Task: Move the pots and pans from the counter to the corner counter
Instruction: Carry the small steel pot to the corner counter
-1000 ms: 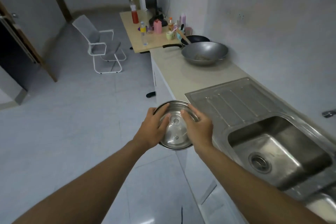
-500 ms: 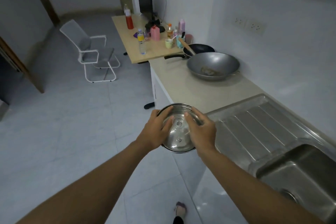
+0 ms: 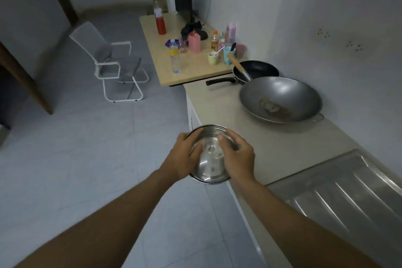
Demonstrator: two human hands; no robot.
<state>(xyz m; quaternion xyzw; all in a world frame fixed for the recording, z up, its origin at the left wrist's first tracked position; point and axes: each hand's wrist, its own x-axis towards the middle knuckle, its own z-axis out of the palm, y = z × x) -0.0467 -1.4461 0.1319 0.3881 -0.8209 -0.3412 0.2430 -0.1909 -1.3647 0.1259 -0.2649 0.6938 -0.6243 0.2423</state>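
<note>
A shiny steel pot with its lid on (image 3: 210, 164) is carried in the air at the front edge of the beige counter (image 3: 219, 106). My left hand (image 3: 181, 155) grips its left side and my right hand (image 3: 238, 158) grips its right side, thumbs lying over the lid. Further along the counter sits a large grey wok (image 3: 280, 99) with residue in its bottom. Behind the wok lies a black frying pan (image 3: 256, 69) with a wooden-handled utensil in it, its black handle pointing left.
A steel draining board (image 3: 348, 193) lies at the right. Beyond the counter's end stands a wooden table (image 3: 195, 72) with bottles, cups and a monitor. A white-framed grey chair (image 3: 113, 63) stands on the tiled floor to the left.
The view has advanced along the counter: the sink has slid out of sight and the wok and frying pan are closer. Both hands keep the same hold on the pot.
</note>
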